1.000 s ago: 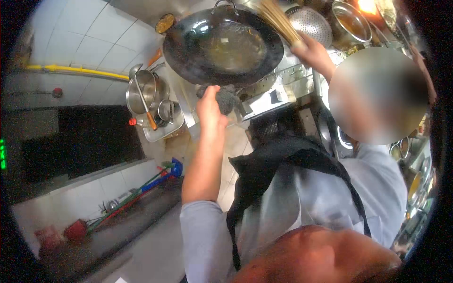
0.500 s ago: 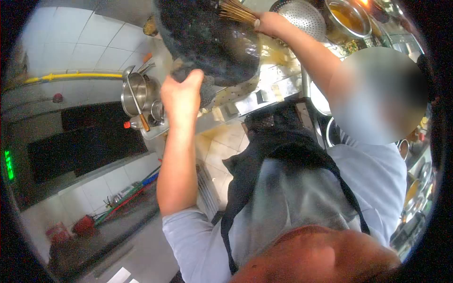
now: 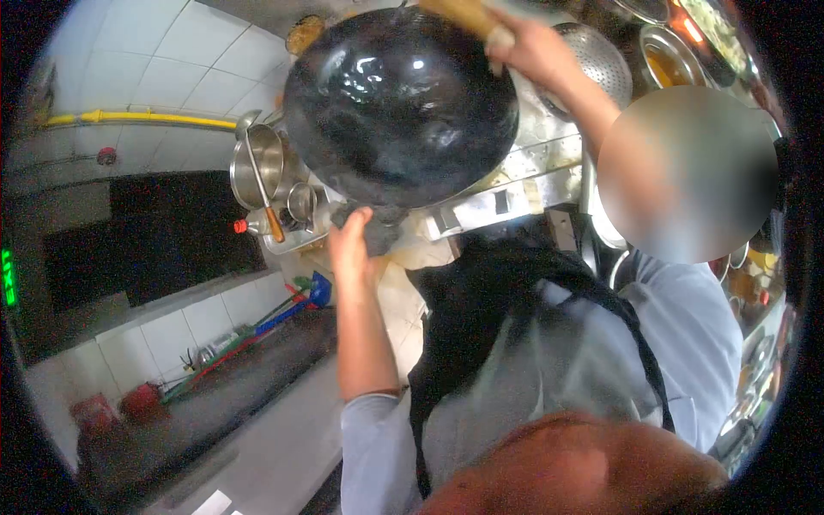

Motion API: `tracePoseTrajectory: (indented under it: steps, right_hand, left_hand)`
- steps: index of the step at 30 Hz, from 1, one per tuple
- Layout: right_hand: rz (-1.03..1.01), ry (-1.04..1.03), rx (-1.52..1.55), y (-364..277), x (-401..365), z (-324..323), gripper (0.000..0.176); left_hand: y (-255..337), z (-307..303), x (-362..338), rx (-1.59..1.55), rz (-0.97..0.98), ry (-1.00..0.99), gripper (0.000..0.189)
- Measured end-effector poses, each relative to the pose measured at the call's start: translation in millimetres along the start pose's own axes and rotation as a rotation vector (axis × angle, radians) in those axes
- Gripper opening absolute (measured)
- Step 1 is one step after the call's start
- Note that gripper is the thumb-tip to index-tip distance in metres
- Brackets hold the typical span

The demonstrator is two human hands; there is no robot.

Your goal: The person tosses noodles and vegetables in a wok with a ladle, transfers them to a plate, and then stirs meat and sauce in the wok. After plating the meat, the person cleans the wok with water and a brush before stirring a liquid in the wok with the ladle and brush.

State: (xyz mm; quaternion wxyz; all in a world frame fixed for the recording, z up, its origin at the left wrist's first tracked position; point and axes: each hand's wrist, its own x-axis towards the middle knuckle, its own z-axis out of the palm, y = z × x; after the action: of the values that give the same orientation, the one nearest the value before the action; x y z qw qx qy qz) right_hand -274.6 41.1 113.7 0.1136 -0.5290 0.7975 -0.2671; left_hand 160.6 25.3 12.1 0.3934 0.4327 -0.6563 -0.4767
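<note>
A large black wok, its inside wet and shiny, is at the top middle. My left hand grips its near edge through a dark grey cloth, thumb on top. The handle, if there is one, is hidden by the cloth. In my right hand is a bamboo wok brush, held at the wok's far right rim. The brush is blurred and its bristle end partly leaves the view.
A perforated strainer and a metal bowl of orange liquid sit at the right. Left of the wok are a steel pot, a ladle and a red-capped bottle. A yellow pipe runs along the wall.
The wok has come lower and to the right in view, showing much more of its inside. My left hand moved with it. The brush shifted up and right toward the far rim.
</note>
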Motion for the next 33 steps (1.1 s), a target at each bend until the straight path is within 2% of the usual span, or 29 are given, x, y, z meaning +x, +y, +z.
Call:
tracePoseTrajectory:
  steps: [2, 3, 5, 6, 7, 8, 10, 11, 12, 13, 14, 16, 17, 18, 19, 20, 22, 23, 25, 26, 27, 29, 30, 31, 32, 33]
  right_hand:
    - [-0.079, 0.257, 0.143, -22, 8, -6, 0.057]
    - [-0.076, 0.26, 0.13, -33, 16, -1, 0.057]
    - [-0.148, 0.593, 0.228, -61, 47, 7, 0.066]
    - [-0.185, 0.762, 0.277, -71, 65, 13, 0.072]
    - [-0.102, 0.798, 0.238, -77, 84, 31, 0.077]
    - [-0.019, 0.832, 0.206, -74, 104, 59, 0.082]
    - [0.185, 0.652, -0.027, -41, 145, 142, 0.06]
    - [0.163, 0.203, -0.216, -21, 162, 189, 0.063]
    - [0.141, -0.255, -0.395, -4, 169, 228, 0.066]
    - [-0.034, -0.529, -0.399, -6, 150, 248, 0.076]
    - [-0.11, -0.622, -0.274, -65, 98, 205, 0.077]
    - [-0.269, -0.781, 0.083, -89, 48, 164, 0.081]
    - [-0.448, -0.854, 0.191, -59, 59, 161, 0.081]
    - [-0.631, -0.926, 0.295, -24, 81, 155, 0.081]
    - [-0.623, -0.929, 0.298, -2, 99, 148, 0.081]
    - [-0.41, -0.613, -0.002, 19, 120, 138, 0.081]
    - [0.016, 0.055, -0.575, 29, 154, 114, 0.081]
    - [0.006, 0.06, -0.573, 21, 163, 117, 0.081]
    - [0.262, 0.195, -0.188, -12, 158, 128, 0.081]
    - [0.255, 0.218, -0.171, -18, 144, 150, 0.078]
    - [0.252, 0.073, -0.201, -29, 127, 167, 0.077]
    - [-0.041, -0.638, -0.307, -36, 102, 206, 0.082]
    - [-0.22, -0.748, -0.058, -74, 65, 162, 0.084]
    - [-0.161, -0.937, 0.106, -74, 53, 158, 0.089]
    - [-0.186, -1.054, 0.213, -73, 52, 130, 0.091]
    - [-0.242, -1.177, 0.309, -47, 68, 119, 0.092]
  left_hand:
    - [4, 19, -1, -0.641, -0.448, 0.081, 0.032]
    - [28, 37, 9, -0.652, -0.45, 0.073, 0.032]
    - [84, 75, 34, -0.714, -0.674, 0.265, 0.024]
    - [77, 87, 34, -0.639, -0.404, 0.084, 0.023]
    - [72, 94, 47, -0.836, -0.552, -0.005, 0.023]
    - [54, 114, 60, -0.787, -0.82, 0.137, 0.025]
    - [34, 131, 53, -0.693, -0.629, 0.117, 0.027]
    - [31, 131, 57, -0.695, -0.634, 0.112, 0.027]
    - [29, 130, 59, -0.744, -0.737, 0.086, 0.026]
    - [27, 131, 61, -0.796, -0.841, 0.056, 0.025]
    - [25, 131, 60, -0.803, -0.856, 0.046, 0.025]
    - [26, 126, 55, -0.874, -0.562, -0.057, 0.026]
    - [31, 124, 56, -0.878, -0.562, -0.062, 0.026]
    - [40, 125, 56, -0.666, -0.461, -0.061, 0.028]
    - [45, 123, 51, -0.445, -0.368, -0.063, 0.03]
    - [45, 123, 49, -0.44, -0.372, -0.07, 0.03]
    - [44, 125, 53, -0.791, -0.658, -0.098, 0.034]
    - [35, 125, 57, -0.453, -0.681, -0.16, 0.034]
    - [31, 127, 55, -0.538, -0.683, -0.142, 0.035]
    - [29, 131, 54, -0.628, -0.681, -0.125, 0.036]
    - [20, 136, 52, -0.63, -0.687, -0.129, 0.036]
    - [-3, 146, 51, -0.562, -0.649, -0.068, 0.037]
    - [-4, 143, 46, -0.558, -0.666, -0.075, 0.037]
    - [-1, 145, 47, -0.574, -0.605, -0.092, 0.036]
    - [0, 144, 47, -0.581, -0.543, -0.111, 0.036]
    - [-1, 143, 46, -0.58, -0.544, -0.114, 0.036]
